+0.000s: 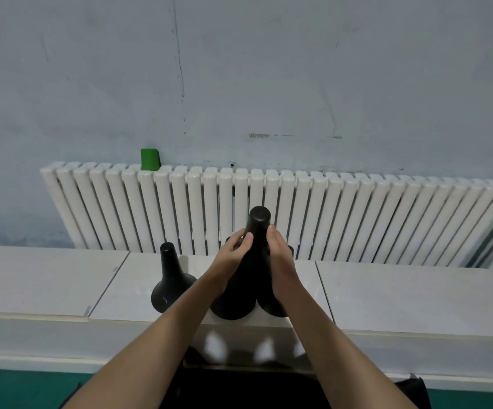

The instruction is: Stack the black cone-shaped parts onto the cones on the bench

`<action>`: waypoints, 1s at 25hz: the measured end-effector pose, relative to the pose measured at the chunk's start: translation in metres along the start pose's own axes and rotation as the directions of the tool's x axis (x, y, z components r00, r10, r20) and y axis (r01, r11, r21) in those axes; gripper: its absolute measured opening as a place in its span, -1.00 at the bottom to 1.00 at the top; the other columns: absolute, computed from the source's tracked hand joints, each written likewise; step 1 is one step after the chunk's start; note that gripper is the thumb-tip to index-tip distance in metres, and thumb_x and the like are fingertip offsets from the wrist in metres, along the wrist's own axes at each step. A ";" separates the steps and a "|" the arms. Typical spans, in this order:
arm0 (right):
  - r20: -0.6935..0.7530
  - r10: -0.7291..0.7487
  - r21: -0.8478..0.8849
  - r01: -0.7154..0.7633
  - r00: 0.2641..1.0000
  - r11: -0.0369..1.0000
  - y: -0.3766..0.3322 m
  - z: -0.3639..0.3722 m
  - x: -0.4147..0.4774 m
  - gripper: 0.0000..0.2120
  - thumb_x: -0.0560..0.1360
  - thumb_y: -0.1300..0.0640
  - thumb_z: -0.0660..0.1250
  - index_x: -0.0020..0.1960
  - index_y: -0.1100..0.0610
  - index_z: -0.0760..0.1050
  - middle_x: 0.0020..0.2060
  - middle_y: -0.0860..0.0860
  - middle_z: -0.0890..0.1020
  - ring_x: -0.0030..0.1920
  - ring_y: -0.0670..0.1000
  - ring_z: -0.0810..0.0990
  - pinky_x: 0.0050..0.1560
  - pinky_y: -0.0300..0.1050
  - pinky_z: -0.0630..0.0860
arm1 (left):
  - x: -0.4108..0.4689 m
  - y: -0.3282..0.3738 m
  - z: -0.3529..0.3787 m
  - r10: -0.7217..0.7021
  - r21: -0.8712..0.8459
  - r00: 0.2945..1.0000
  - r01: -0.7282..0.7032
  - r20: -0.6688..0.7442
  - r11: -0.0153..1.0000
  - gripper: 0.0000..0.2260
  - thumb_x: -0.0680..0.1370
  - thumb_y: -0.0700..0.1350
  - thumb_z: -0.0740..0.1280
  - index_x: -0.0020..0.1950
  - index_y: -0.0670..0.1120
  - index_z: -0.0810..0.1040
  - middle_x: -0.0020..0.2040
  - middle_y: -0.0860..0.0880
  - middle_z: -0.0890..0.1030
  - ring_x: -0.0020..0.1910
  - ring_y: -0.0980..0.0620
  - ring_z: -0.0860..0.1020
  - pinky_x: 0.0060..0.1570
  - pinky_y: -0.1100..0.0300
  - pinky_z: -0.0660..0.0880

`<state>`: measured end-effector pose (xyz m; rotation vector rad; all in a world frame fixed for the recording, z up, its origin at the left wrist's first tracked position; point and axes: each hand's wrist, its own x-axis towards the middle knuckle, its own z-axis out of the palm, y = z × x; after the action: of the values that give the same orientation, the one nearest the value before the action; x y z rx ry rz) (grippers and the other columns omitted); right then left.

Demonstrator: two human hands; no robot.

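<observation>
Black cone-shaped part (258, 224) stands upright near the worktop's (401, 293) front edge, between a lone cone (170, 278) and a half-hidden cone (268, 309); the left hand (233, 255) and right hand (280, 255) clasp its narrow neck; probably rigid, light, smooth plastic, slippery, so the neck suits gripping; no brand or writing is legible.
</observation>
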<state>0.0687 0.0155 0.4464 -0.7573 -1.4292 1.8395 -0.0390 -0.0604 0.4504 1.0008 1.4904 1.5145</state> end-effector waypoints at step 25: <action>-0.059 0.168 -0.014 -0.169 0.984 0.986 0.062 0.043 0.123 -0.61 0.60 -0.29 0.26 0.23 -0.07 0.62 0.12 0.06 0.71 0.18 0.11 0.67 0.36 0.19 0.51 | 0.088 -0.057 -0.069 -0.197 -0.120 0.971 0.182 -0.133 0.976 -0.67 0.58 0.23 0.23 0.24 0.11 0.55 0.11 0.01 0.67 0.14 -0.01 0.62 0.19 0.04 0.52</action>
<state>-0.0485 0.0782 0.3912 -0.9586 -1.3841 1.9160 -0.1371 -0.0061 0.3948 0.6776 1.5398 1.5359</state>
